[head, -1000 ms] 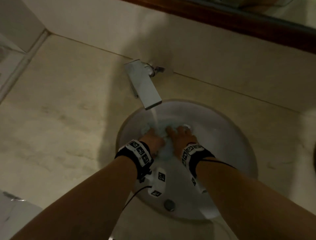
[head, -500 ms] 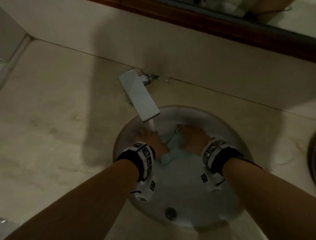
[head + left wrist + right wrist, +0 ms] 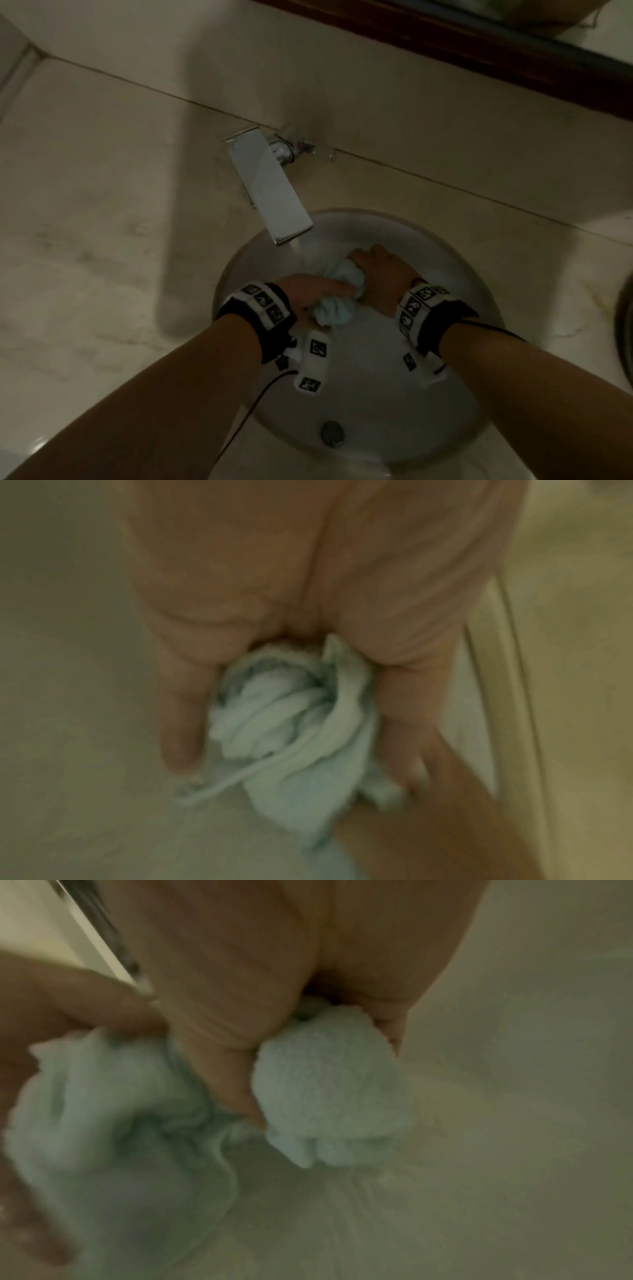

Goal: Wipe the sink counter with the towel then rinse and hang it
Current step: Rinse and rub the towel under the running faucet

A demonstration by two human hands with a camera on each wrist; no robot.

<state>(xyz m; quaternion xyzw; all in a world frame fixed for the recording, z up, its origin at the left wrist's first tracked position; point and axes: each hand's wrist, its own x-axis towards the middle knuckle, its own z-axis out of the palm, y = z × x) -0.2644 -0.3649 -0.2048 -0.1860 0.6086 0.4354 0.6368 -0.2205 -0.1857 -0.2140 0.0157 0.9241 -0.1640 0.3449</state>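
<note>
A pale blue towel [image 3: 337,301] is bunched and twisted between both hands inside the round white sink basin [image 3: 479,274]. My left hand [image 3: 308,294] grips its near end, and the wrist view shows the wad of towel [image 3: 291,723] in the curled fingers. My right hand [image 3: 380,270] grips the far end, with the towel [image 3: 329,1085] bulging out of the fist. Both hands sit just right of the square chrome faucet [image 3: 267,188] spout. In this dim, blurred view I cannot tell whether water runs.
The beige stone counter [image 3: 102,257] surrounds the basin, with a low backsplash and a dark wooden mirror frame [image 3: 445,44] behind. A drain plug [image 3: 332,433] lies at the basin's near side. A dark round object [image 3: 625,335] sits at the right edge.
The hands have shifted right, away from under the spout, and now wring the bunched towel. The stream seen falling earlier is no longer plain.
</note>
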